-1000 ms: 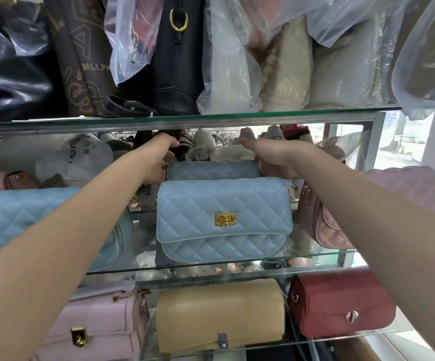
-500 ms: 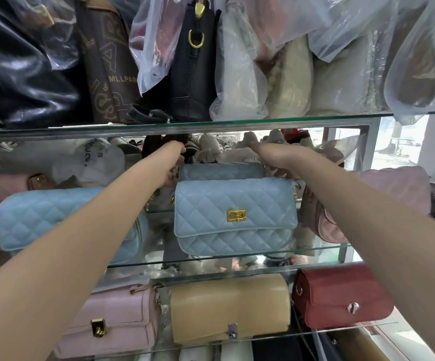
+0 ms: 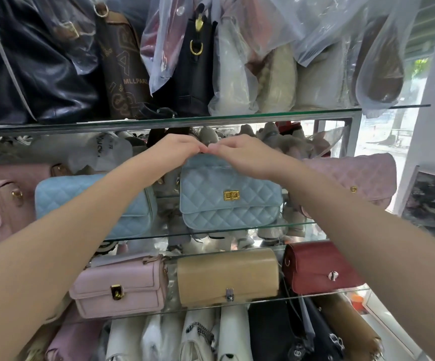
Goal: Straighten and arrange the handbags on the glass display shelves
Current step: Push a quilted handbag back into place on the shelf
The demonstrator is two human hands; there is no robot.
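Meeting over the top edge of the blue bag point(image 3: 229, 204) mid-way along the glass shelf point(image 3: 302, 224), left hand point(image 3: 176, 149) and right hand point(image 3: 240, 155) curl fingertips together, their grip hidden, so nudge gently, keeping it upright and square.

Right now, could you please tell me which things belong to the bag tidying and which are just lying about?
In the job: left hand, right hand, both at the top of the middle blue bag; its glass shelf.
Lying about: picture, far right; white wrapped items below.
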